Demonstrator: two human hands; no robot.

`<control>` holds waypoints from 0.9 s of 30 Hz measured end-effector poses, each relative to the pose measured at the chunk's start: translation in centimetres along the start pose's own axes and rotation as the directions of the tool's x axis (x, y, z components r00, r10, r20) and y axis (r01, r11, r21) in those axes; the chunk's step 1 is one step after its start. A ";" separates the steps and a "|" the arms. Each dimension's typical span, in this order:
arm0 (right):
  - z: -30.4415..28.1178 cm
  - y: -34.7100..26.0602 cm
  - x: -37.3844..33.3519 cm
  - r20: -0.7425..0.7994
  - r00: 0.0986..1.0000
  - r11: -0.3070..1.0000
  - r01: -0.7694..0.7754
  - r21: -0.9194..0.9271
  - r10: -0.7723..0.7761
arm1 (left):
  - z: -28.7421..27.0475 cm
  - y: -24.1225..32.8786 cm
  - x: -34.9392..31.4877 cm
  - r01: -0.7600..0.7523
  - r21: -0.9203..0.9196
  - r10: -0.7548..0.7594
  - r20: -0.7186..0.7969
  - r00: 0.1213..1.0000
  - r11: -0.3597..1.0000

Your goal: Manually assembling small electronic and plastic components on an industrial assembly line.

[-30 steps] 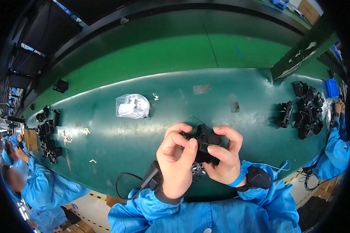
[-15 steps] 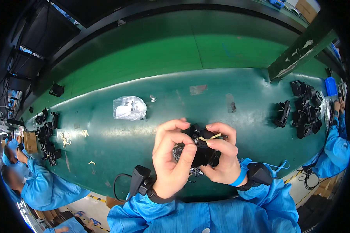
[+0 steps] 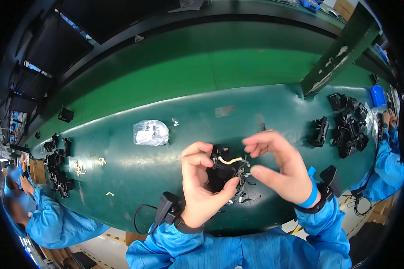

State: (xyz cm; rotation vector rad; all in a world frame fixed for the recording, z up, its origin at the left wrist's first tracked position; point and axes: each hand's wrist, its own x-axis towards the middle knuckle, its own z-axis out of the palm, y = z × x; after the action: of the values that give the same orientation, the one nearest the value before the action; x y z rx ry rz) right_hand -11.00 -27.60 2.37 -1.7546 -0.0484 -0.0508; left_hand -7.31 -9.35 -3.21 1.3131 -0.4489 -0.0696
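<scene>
Right hand (image 3: 285,168) has come off black part (image 3: 218,175): half a second ago my fingers were on its yellow strip (image 3: 229,160); now they spread, empty, near it. So left hand (image 3: 196,184) alone carries part, thumb and fingers curled round. Part sits right of bag (image 3: 151,133), nearer me. Count: one part held, one strip on it, one bag on worktop (image 3: 139,179); two heaps, left heap (image 3: 57,163) left of bag, right heap (image 3: 347,134) well right of bag. Bits (image 3: 245,193), right of bag, nearer me: too crowded to count.
</scene>
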 end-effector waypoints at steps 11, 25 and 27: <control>-0.8 -1.3 1.0 0.136 0.938 0.783 0.340 -0.521 -0.317 | -0.4 0.6 0.0 0.018 -0.031 -0.012 0.187 0.982 0.999; 0.3 -0.7 -0.5 0.091 0.953 0.893 0.302 -0.334 -0.288 | -0.9 0.8 0.2 0.074 -0.020 -0.067 0.253 0.965 0.997; 1.3 -0.1 -0.8 0.028 0.983 0.974 0.185 -0.128 -0.183 | -0.7 0.6 0.3 0.050 0.006 -0.050 0.251 0.967 0.999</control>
State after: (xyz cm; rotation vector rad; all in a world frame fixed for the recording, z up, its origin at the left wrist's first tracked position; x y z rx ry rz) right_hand -11.80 -26.33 2.23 -1.8764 -0.2243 -0.1790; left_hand -6.94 -8.66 -2.66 1.3211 -0.6308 -0.2806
